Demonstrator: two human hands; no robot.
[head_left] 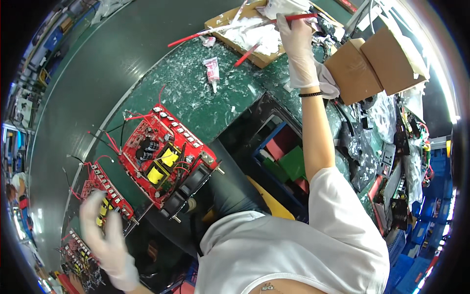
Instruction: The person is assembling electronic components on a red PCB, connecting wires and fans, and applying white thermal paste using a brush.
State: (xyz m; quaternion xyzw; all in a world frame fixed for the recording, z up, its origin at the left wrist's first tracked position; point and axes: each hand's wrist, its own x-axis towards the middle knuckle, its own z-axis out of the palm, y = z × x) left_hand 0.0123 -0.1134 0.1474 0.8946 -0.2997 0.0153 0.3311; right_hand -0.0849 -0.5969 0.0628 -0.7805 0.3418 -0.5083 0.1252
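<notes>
My right hand [297, 46], in a thin white glove, is raised over the cardboard tray at the far side. Its fingers are closed on a thin red stick [299, 17], and a red length smeared with white reaches out to the left of them; I cannot tell if that is the same piece. My left hand [108, 240], also gloved, has its fingers apart and holds nothing. It hovers over a red circuit board [116, 193]. Nearer the middle lies a larger red circuit board [161, 152] with yellow transformers, black capacitors and black fans.
White paste fills part of the cardboard tray [268, 60], with another red stick [247, 55] across its edge. A white-and-red tube [212, 71] lies on the green, white-smeared table [186, 81]. Cardboard boxes [355, 71] stand right of my forearm. More boards [78, 255] sit at lower left.
</notes>
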